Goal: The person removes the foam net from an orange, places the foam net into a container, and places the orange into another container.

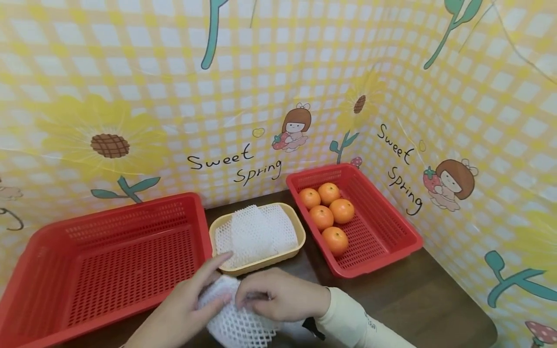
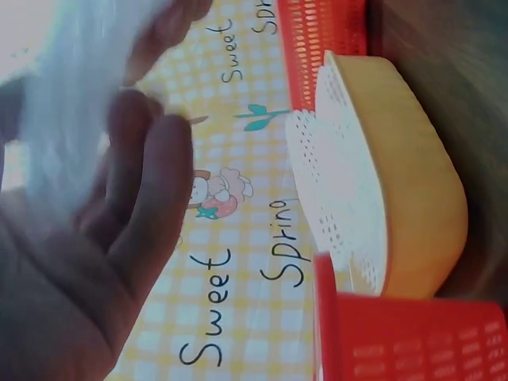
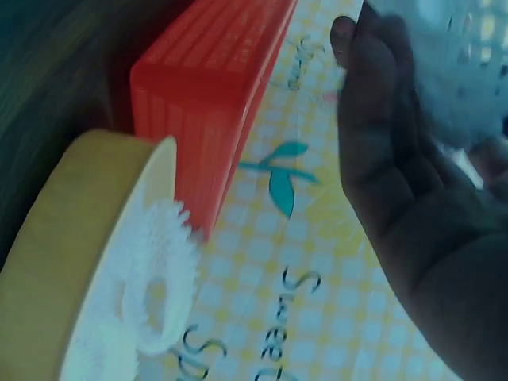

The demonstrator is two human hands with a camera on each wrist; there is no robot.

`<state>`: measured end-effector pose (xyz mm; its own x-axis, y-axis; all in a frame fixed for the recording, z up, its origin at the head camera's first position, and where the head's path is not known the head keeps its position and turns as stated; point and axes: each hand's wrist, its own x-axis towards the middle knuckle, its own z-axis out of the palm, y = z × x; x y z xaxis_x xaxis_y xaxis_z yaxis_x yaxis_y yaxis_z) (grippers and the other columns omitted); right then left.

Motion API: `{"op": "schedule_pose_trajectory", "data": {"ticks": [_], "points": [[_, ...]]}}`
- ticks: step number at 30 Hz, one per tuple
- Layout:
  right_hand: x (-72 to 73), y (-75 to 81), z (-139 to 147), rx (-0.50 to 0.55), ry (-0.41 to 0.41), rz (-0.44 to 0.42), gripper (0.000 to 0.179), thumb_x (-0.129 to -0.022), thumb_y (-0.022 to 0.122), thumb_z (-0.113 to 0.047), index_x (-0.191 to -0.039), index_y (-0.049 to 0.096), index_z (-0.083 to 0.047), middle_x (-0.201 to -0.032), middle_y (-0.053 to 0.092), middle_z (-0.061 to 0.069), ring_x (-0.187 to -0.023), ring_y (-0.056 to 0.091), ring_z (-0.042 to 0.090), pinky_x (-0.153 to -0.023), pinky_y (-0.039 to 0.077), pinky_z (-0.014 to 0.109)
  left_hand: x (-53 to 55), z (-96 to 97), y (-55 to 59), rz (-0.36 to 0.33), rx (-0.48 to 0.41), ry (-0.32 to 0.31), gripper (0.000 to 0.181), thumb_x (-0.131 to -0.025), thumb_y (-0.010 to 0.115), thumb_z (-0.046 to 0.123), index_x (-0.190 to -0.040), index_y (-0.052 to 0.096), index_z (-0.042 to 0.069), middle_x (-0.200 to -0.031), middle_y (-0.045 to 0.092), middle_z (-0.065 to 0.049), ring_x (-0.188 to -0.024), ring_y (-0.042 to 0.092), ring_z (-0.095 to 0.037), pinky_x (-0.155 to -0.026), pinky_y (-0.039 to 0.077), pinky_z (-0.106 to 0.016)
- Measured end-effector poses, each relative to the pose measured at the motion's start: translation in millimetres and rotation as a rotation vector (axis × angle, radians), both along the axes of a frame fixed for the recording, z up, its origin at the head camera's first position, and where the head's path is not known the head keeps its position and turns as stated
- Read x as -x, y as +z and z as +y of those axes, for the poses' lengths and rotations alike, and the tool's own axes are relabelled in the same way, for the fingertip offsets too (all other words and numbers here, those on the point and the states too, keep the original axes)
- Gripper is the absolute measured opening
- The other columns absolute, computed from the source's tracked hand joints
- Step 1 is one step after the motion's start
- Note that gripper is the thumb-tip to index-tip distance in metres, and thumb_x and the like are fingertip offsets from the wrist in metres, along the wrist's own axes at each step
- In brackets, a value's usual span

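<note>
A white foam fruit net (image 1: 243, 326) is between my two hands, low in the head view. My left hand (image 1: 187, 299) holds it from the left, thumb across its near face. From the right, my right hand (image 1: 285, 295) pinches its upper edge with bent fingers. In the left wrist view the net (image 2: 71, 119) is a pale blur by the left fingers; in the right wrist view the net (image 3: 452, 71) lies against the right fingers. No fruit can be made out inside it. More white foam nets (image 1: 256, 232) lie flat in a yellow tray (image 1: 300, 241) just beyond my hands.
A red basket (image 1: 48, 234) with no fruit inside stands at the left. Another red basket (image 1: 391, 241), at the right, holds several oranges (image 1: 341, 210). Both stand on a dark wooden table (image 1: 435, 290) before a yellow checked cloth (image 1: 174, 106). A small black object (image 1: 313, 328) lies below my right wrist.
</note>
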<state>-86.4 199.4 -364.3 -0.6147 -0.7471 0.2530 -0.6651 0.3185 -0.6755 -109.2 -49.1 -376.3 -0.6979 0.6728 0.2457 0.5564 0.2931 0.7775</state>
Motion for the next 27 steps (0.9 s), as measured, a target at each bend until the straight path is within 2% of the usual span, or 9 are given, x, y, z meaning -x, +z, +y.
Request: {"op": "schedule_pose_trajectory", "data": {"ticks": [4,6,9,13,15,19,21,23,27], "points": [[-0.6,2.2,7,0.178,-0.266,-0.131,0.021,-0.095,0.064,-0.003,-0.113,0.068,-0.013,-0.103,0.065,-0.004,-0.084,0.054,0.005,-0.076,0.048,0.022,-4.3,7.0,1.9,-0.078,-0.179,0.159,0.063,-0.101,0.062,0.011,-0.155,0.034,0.03,-0.136,0.055,-0.011,-0.102,0.065,-0.013,-0.079,0.056,-0.031],[-0.8,2.2,8,0.291,-0.355,-0.185,0.024,-0.096,0.063,-0.004,-0.118,0.068,-0.013,-0.103,0.065,-0.002,-0.078,0.055,0.008,-0.07,0.049,0.025,-6.5,11.6,0.8,-0.118,-0.25,0.182,0.063,-0.102,0.059,0.008,-0.156,0.032,0.029,-0.145,0.045,-0.016,-0.106,0.065,-0.017,-0.082,0.055,-0.031],[-0.2,1.1,9,0.412,-0.425,-0.258,0.031,-0.097,0.062,-0.007,-0.127,0.064,-0.012,-0.099,0.065,0.005,-0.068,0.055,0.01,-0.061,0.049,0.025,-6.6,20.9,-0.7,-0.129,-0.309,0.176,0.061,-0.102,0.058,0.005,-0.155,0.035,0.026,-0.136,0.051,-0.013,-0.101,0.066,-0.017,-0.077,0.056,-0.031],[3.7,-1.0,9,0.533,-0.46,-0.321,0.038,-0.097,0.06,-0.004,-0.135,0.059,-0.009,-0.109,0.067,0.013,-0.079,0.066,0.017,-0.069,0.058,0.033,0.4,35.4,0.0,-0.065,-0.333,0.209,0.047,-0.099,0.062,0.003,-0.142,0.056,0.021,-0.12,0.058,-0.003,-0.086,0.057,-0.014,-0.064,0.052,-0.028],[6.0,-1.4,10,0.576,-0.487,-0.319,0.039,-0.098,0.059,-0.002,-0.136,0.059,-0.009,-0.116,0.066,0.013,-0.086,0.068,0.019,-0.074,0.059,0.037,6.0,43.4,2.5,-0.045,-0.328,0.249,0.043,-0.097,0.064,0.002,-0.136,0.062,0.019,-0.122,0.055,-0.001,-0.083,0.051,-0.016,-0.062,0.05,-0.027],[18.6,0.3,14,0.544,-0.637,-0.066,0.037,-0.095,0.06,0.001,-0.131,0.064,-0.007,-0.116,0.065,0.009,-0.081,0.059,0.015,-0.073,0.054,0.029,25.9,60.8,14.1,-0.067,-0.256,0.29,0.047,-0.098,0.062,0.002,-0.142,0.058,0.018,-0.126,0.055,-0.003,-0.09,0.051,-0.019,-0.074,0.05,-0.032],[29.9,2.7,19,0.478,-0.751,0.096,0.037,-0.094,0.061,0.002,-0.129,0.066,-0.007,-0.111,0.065,0.008,-0.074,0.053,0.015,-0.068,0.05,0.028,40.1,72.6,21.6,-0.066,-0.182,0.298,0.05,-0.099,0.06,0.005,-0.147,0.053,0.017,-0.134,0.053,-0.006,-0.098,0.053,-0.023,-0.082,0.049,-0.038],[43.8,4.8,24,0.392,-0.86,0.225,0.036,-0.092,0.061,0.003,-0.126,0.068,-0.005,-0.112,0.066,0.009,-0.078,0.053,0.018,-0.071,0.049,0.032,56.0,86.0,27.0,-0.043,-0.095,0.311,0.053,-0.1,0.058,0.008,-0.151,0.048,0.016,-0.143,0.049,-0.009,-0.112,0.054,-0.027,-0.093,0.047,-0.046],[68.4,3.7,32,0.182,-1.005,0.302,0.033,-0.091,0.059,0.005,-0.123,0.069,-0.002,-0.115,0.067,0.014,-0.093,0.062,0.027,-0.083,0.053,0.041,83.4,111.3,26.0,-0.013,0.07,0.331,0.056,-0.101,0.054,0.01,-0.155,0.04,0.009,-0.152,0.041,-0.018,-0.134,0.046,-0.036,-0.108,0.037,-0.055]]}}
